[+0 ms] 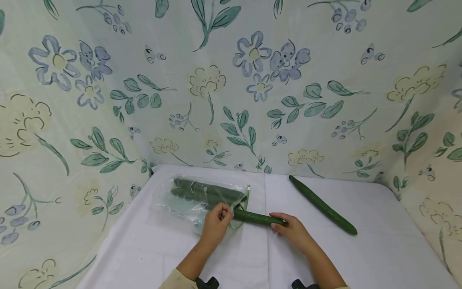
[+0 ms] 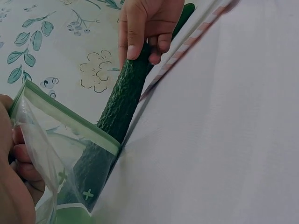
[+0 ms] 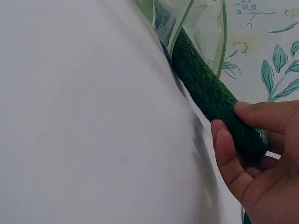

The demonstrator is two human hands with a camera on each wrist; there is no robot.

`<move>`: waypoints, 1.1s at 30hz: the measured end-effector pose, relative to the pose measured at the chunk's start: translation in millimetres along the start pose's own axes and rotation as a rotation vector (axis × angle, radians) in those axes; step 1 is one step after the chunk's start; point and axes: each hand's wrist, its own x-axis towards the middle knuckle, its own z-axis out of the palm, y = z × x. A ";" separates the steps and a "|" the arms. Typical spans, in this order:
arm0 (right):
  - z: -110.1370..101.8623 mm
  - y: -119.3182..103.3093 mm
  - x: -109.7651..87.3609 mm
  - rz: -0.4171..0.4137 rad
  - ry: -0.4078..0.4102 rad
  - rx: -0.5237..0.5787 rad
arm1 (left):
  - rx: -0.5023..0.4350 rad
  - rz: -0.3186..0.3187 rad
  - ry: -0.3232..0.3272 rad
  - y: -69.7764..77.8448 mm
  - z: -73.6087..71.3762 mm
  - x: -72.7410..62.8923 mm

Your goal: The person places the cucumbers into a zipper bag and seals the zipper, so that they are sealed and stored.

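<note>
A clear zip bag with a green edge at its mouth lies on the table, with cucumbers inside. My left hand pinches the bag's mouth edge; in the left wrist view its fingers curl at the plastic. Another cucumber lies partly in the bag's mouth, its near end sticking out to the right. Around that end my right hand holds it between thumb and fingers, as the right wrist view also shows on the cucumber. The part inside is seen through the plastic.
A loose cucumber lies slanted on the white tablecloth to the right of my right hand. Floral-patterned cloth rises behind the table and along both sides.
</note>
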 end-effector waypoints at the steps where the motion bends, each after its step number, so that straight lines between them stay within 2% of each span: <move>1: 0.0 -0.1 0.4 -0.003 -0.006 -0.010 | -0.002 -0.001 -0.001 0.5 -0.4 0.0; 6: 1.6 1.1 2.5 0.000 0.009 -0.014 | -0.004 -0.011 -0.008 -1.1 -1.8 1.2; 13: 9.3 5.5 7.0 -0.020 0.023 0.124 | 0.036 -0.016 -0.004 -27.5 2.0 7.7; 15: 12.6 5.5 8.3 -0.033 0.024 0.146 | 0.022 -0.010 -0.012 -30.8 1.4 7.9; 24: 33.6 -4.4 12.9 -0.071 0.000 0.235 | 0.012 0.009 -0.049 -34.4 -0.2 7.7; 33: 44.0 -14.3 17.4 -0.035 -0.005 0.298 | 0.005 0.002 -0.046 -33.8 0.4 8.5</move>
